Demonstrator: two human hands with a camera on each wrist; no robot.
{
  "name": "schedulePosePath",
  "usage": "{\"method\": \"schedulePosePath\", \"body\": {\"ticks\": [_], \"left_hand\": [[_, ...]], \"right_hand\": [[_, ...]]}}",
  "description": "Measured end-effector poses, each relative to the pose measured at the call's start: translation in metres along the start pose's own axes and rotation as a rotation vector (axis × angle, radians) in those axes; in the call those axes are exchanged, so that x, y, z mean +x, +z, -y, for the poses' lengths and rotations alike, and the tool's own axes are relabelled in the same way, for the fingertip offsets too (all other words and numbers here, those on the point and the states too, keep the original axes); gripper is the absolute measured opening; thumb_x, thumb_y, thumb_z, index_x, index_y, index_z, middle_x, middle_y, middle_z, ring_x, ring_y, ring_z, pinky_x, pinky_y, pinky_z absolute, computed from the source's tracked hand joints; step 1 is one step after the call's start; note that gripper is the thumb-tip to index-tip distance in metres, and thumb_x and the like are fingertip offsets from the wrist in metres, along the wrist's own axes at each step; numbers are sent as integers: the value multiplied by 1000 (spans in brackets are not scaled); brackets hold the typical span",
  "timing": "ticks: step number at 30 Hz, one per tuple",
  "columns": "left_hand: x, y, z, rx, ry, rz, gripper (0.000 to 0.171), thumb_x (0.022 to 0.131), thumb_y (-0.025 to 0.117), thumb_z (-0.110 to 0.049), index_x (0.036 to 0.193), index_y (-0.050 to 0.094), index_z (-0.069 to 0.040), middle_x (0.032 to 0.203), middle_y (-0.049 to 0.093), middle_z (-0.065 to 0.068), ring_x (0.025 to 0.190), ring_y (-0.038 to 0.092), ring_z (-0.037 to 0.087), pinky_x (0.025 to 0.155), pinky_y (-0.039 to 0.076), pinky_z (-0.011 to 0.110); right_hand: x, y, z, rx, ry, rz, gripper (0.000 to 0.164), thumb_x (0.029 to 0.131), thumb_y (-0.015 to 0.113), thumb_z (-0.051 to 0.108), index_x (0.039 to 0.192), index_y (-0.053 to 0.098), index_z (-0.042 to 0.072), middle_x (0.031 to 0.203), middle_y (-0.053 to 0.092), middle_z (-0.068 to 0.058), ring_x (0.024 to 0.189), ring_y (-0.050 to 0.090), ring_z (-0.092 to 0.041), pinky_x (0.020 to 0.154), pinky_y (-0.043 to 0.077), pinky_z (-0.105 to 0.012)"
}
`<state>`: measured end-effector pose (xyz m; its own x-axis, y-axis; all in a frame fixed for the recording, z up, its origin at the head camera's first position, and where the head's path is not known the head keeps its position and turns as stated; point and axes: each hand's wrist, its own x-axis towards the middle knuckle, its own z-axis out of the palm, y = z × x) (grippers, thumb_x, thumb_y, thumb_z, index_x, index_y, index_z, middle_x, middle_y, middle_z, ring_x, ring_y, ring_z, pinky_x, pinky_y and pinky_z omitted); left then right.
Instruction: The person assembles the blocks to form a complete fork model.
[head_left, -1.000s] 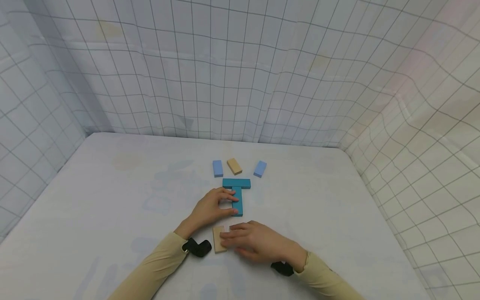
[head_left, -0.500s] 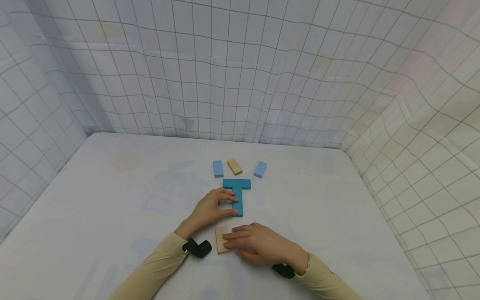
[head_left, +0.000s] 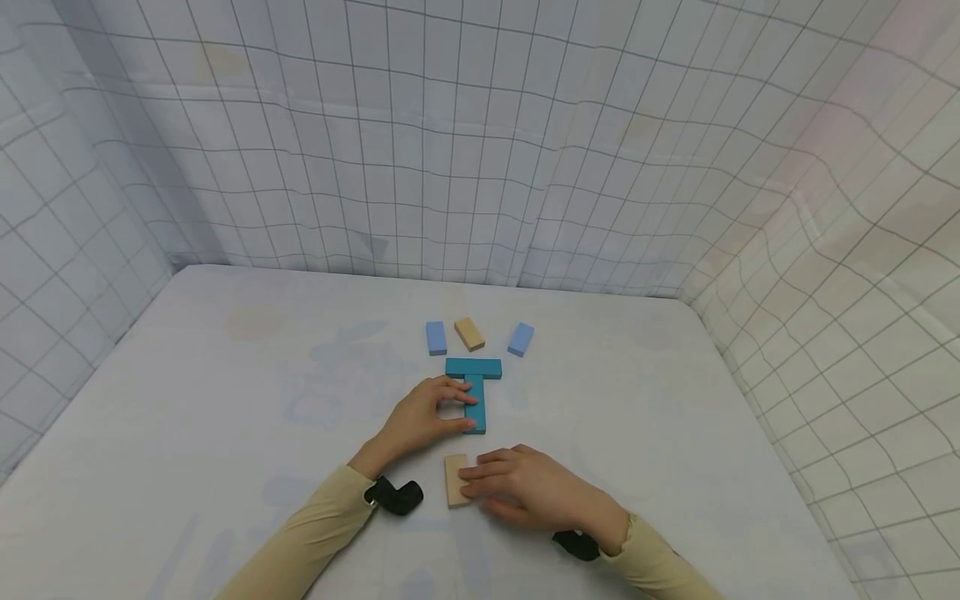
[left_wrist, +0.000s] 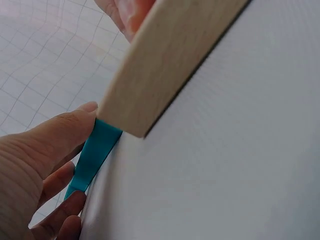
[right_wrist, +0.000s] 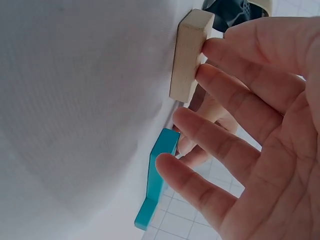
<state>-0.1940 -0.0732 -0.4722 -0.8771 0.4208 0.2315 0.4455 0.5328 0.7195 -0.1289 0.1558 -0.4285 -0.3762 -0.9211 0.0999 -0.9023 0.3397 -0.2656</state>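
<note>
A pale wooden block (head_left: pixel 456 481) lies flat on the table in front of my right hand (head_left: pixel 528 492). Two extended fingertips of that hand touch the block, as the right wrist view shows, and the other fingers are spread. Farther off, two teal blocks form a T: a crosswise teal block (head_left: pixel 473 368) and a lengthwise teal block (head_left: pixel 474 414) meeting it. My left hand (head_left: pixel 420 417) rests with relaxed, bent fingers on the lengthwise one, thumb near its close end. In the left wrist view, the wooden block (left_wrist: pixel 160 65) partly covers the lengthwise teal block (left_wrist: pixel 97 152).
Beyond the T lie a light blue block (head_left: pixel 436 338), a small wooden block (head_left: pixel 469 333) and another light blue block (head_left: pixel 521 339). A white cloth covers the table (head_left: pixel 637 417). A checked curtain (head_left: pixel 465 167) hangs behind and along both sides.
My right hand and the near wooden block have shifted a little to the right along the table, toward a place in line with the T's stem. My left hand has stayed put.
</note>
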Motion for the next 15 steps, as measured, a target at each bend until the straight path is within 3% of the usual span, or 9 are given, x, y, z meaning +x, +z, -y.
{"method": "schedulePosePath", "body": {"ticks": [7,15], "left_hand": [[1,0,0,3,-4,-3,33,78,79,-32,108,73,-20,127,58,-2,122,47,22,99,38,46],[0,1,0,15,-3,-6,34,78,79,-35,109,73,-20,127,58,-2,121,48,23,97,40,46]], "right_hand": [[2,1,3,-55,10,-31,26,93,63,32,116,71,21,125,60,5,119,51,-16,97,42,-33],[6,3,4,-65,-1,-20,25,90,67,30,112,72,18,123,61,1,120,51,-17,101,38,-29]]}}
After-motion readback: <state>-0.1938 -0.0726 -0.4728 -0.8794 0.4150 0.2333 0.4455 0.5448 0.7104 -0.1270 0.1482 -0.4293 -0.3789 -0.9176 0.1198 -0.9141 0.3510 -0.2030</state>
